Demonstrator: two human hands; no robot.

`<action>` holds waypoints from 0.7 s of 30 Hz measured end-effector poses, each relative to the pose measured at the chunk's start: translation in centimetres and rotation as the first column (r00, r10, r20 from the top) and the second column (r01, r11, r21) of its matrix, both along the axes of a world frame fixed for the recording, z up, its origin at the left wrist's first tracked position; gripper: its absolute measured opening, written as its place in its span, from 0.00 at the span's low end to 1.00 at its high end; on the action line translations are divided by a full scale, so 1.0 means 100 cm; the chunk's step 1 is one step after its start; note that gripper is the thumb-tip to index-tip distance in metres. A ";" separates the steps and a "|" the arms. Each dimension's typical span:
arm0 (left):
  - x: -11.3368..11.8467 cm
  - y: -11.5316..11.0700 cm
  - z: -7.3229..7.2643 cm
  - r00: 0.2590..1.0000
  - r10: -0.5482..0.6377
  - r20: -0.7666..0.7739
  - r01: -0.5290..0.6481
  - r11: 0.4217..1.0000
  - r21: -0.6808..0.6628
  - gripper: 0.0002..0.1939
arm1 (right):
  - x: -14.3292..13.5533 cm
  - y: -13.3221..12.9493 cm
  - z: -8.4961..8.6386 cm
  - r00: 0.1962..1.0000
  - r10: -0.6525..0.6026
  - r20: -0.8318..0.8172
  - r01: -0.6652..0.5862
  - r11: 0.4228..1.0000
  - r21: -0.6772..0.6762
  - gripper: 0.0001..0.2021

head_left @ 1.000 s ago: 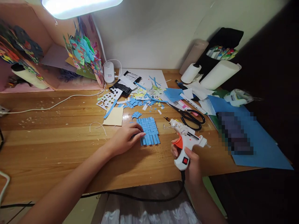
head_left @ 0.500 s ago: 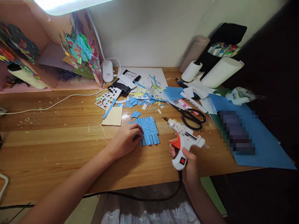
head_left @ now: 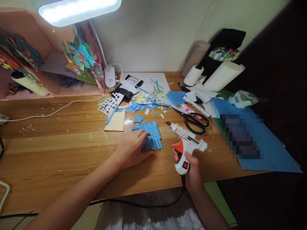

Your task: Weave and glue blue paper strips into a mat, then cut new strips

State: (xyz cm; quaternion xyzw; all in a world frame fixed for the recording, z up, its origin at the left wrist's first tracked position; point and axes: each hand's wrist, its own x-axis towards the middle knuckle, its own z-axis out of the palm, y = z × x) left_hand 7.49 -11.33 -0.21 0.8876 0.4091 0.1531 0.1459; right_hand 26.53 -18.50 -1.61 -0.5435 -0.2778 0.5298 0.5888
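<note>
A woven mat of blue paper strips (head_left: 153, 131) lies on the wooden desk, with loose strip ends along its near edge. My left hand (head_left: 134, 145) rests over the mat's left side, thumb stretched out along the near edge and fingers apart; it covers part of the weave. In my right hand (head_left: 192, 166) is a white hot glue gun (head_left: 189, 140) with an orange trigger. Its nozzle points up and left, just right of the mat. A small blue woven scrap (head_left: 138, 119) sits beyond the mat, and a cream square card (head_left: 115, 121) lies to its left.
Black-handled scissors (head_left: 195, 121) lie behind the glue gun. Blue, yellow and white paper scraps (head_left: 136, 107) cover the back of the desk. At right are a blue sheet (head_left: 273, 150) and a glue bottle (head_left: 242, 99). The gun's black cord (head_left: 155, 206) hangs along the front edge.
My left hand has uncurled: its thumb now reaches out to the right and its fingers lie over the mat. The glue gun stays in my right hand. The view has tilted slightly.
</note>
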 end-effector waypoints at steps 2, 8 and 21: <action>0.002 -0.001 -0.001 0.999 0.016 -0.044 -0.016 1.000 0.016 0.22 | 0.000 0.000 0.000 1.000 0.001 0.004 -0.001 1.000 0.007 0.16; 0.003 0.007 -0.002 0.999 0.036 0.020 -0.036 0.999 -0.013 0.13 | 0.001 0.000 -0.002 0.999 0.023 0.031 -0.025 0.998 0.049 0.15; 0.006 0.024 0.005 0.998 0.060 -0.027 -0.060 0.998 -0.028 0.08 | 0.005 -0.041 0.006 0.989 0.052 0.135 -0.029 0.986 -0.167 0.12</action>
